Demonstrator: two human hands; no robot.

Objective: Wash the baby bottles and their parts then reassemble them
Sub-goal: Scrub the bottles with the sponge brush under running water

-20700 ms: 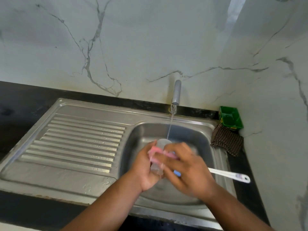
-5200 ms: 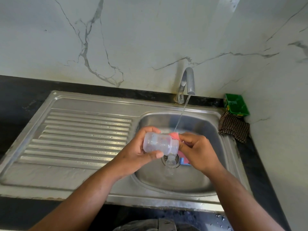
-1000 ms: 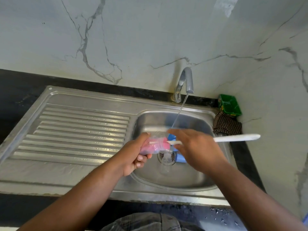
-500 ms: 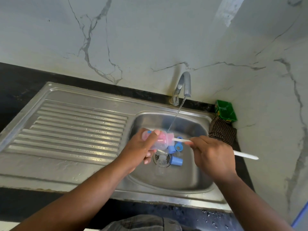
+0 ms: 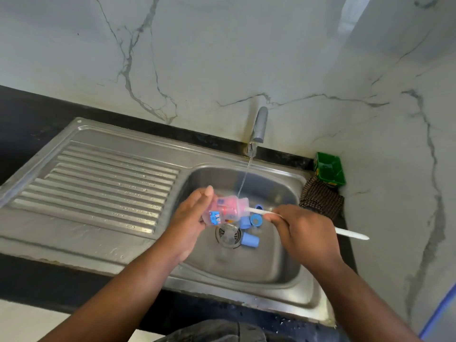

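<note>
My left hand (image 5: 191, 218) grips a clear baby bottle (image 5: 225, 211) with coloured prints, held on its side over the sink basin (image 5: 246, 265). A pink brush head fills the inside of the bottle. My right hand (image 5: 302, 230) grips the white handle of the bottle brush (image 5: 350, 234), whose shaft enters the bottle's mouth. Blue bottle parts lie in the basin by the drain: a cap (image 5: 249, 240) and a ring (image 5: 256, 220). A thin stream of water from the tap (image 5: 259, 127) falls next to the bottle.
A ribbed steel drainboard (image 5: 103, 191) lies to the left of the basin. A green box (image 5: 329, 169) and a checked cloth (image 5: 320, 199) sit at the back right corner against the marble wall. The black counter edge runs along the front.
The brush handle has slid a little further out to the right and the bottle has turned, so its printed side now faces up. Both hands stay over the basin.
</note>
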